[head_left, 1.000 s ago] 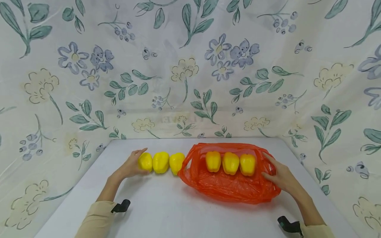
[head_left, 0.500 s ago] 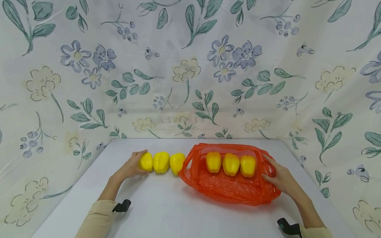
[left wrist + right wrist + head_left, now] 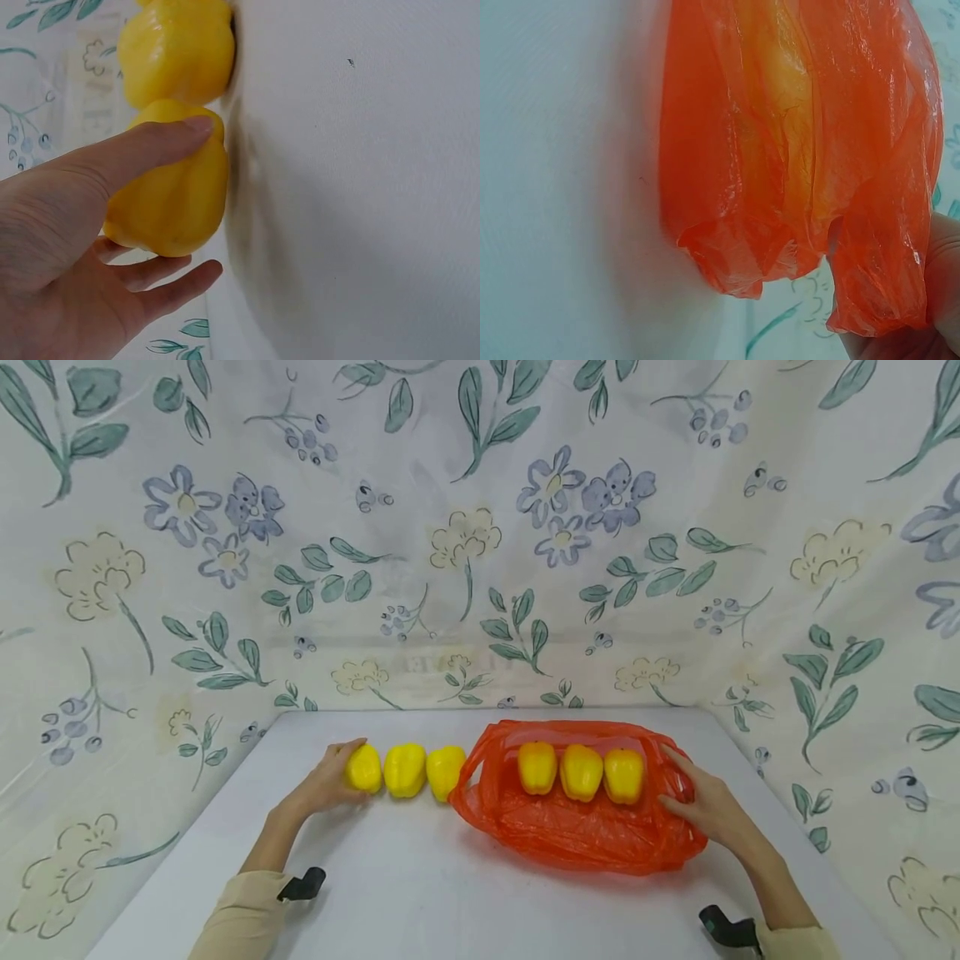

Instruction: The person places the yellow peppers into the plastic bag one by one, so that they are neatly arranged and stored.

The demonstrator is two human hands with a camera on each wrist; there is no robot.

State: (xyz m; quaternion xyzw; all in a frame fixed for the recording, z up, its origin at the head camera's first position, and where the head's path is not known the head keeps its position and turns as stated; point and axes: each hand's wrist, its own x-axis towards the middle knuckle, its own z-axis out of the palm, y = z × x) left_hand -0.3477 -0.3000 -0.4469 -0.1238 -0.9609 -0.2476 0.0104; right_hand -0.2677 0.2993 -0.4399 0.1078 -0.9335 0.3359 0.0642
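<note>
In the head view, my left hand (image 3: 330,782) grips the leftmost yellow bell pepper (image 3: 364,768). The left wrist view shows the thumb (image 3: 169,142) across this pepper (image 3: 176,199) and the other fingers behind and below it. Two more yellow bell peppers stand in line to its right, a middle one (image 3: 405,770) and one (image 3: 446,772) by the bag's handles. An orange-red plastic bag (image 3: 555,835) lies on its side, with three yellow peppers (image 3: 581,772) in its opening. My right hand (image 3: 705,802) holds the bag's right end; some fingers are hidden by plastic (image 3: 877,277).
Everything rests on a white table (image 3: 420,893). A floral-patterned cloth (image 3: 465,610) hangs behind it and along both sides. Black wrist-worn devices sit at the left wrist (image 3: 303,883) and the right wrist (image 3: 727,928).
My left hand and the leftmost pepper have shifted very slightly left, away from the middle pepper. The right hand and the bag hold their place.
</note>
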